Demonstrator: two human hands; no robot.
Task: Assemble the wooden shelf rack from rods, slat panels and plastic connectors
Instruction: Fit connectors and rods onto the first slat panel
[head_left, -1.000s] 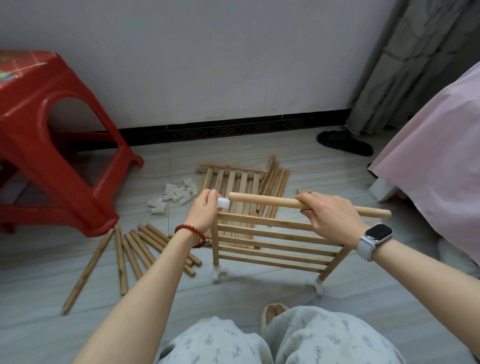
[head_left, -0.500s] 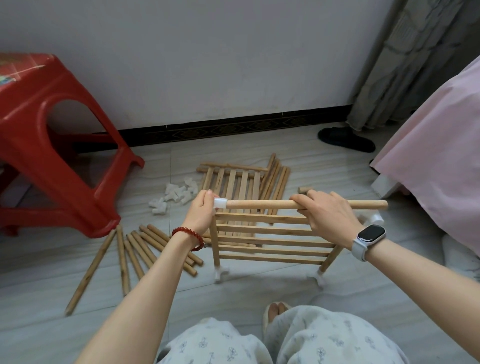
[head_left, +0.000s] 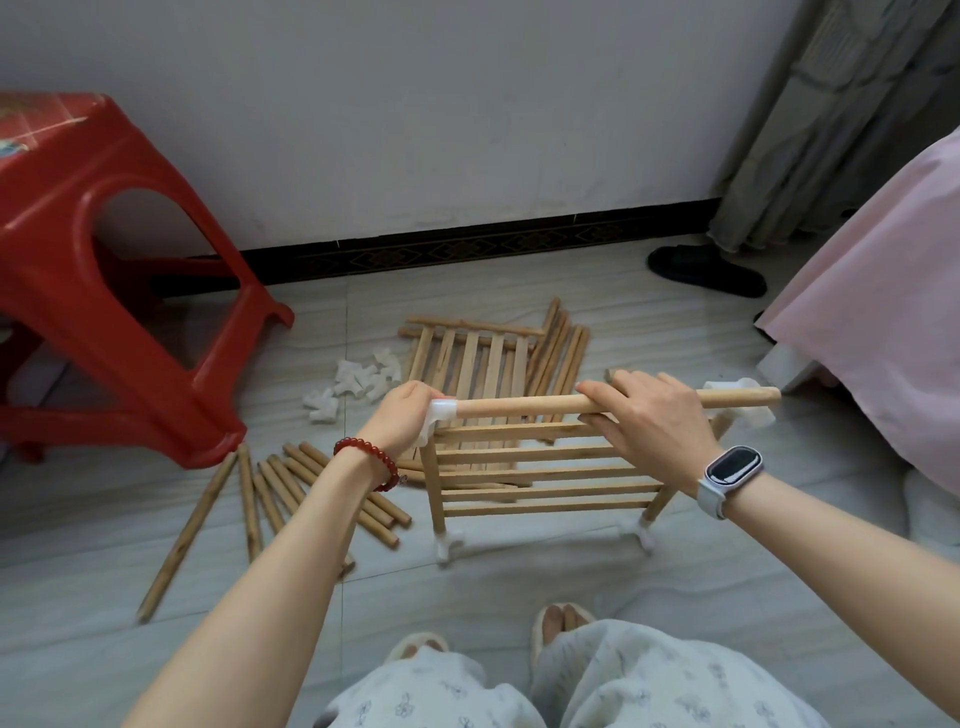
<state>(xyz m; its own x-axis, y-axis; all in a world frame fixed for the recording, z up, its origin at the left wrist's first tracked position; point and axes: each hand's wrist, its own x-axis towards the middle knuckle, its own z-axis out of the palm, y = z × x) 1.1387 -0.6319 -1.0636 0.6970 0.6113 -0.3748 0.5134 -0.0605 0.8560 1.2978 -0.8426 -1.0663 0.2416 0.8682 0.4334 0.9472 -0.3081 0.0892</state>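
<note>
Since a second ago the rod (head_left: 540, 405) has swung from a tilt to level, and its right end now lies beside the white connector (head_left: 740, 402) on the far right post rather than above it. I judge the top rail is being lined up for seating: the left end sits in the left connector (head_left: 440, 413), while the right end looks not yet pushed home, though I cannot tell for sure.

My left hand (head_left: 402, 423) wraps its curled fingers round the left connector at the top of the near post, wrist bent slightly upward. My right hand (head_left: 649, 415) grips the rod from above, fingers curled over it, knuckles up, forearm reaching in from the lower right.

The rack frame (head_left: 540, 483) stands on the floor (head_left: 519, 587) in front of my knees, on two white feet. Behind it lie a spare slat panel (head_left: 467, 358), loose connectors (head_left: 358, 384) and, to the left, more rods (head_left: 291, 493).
</note>
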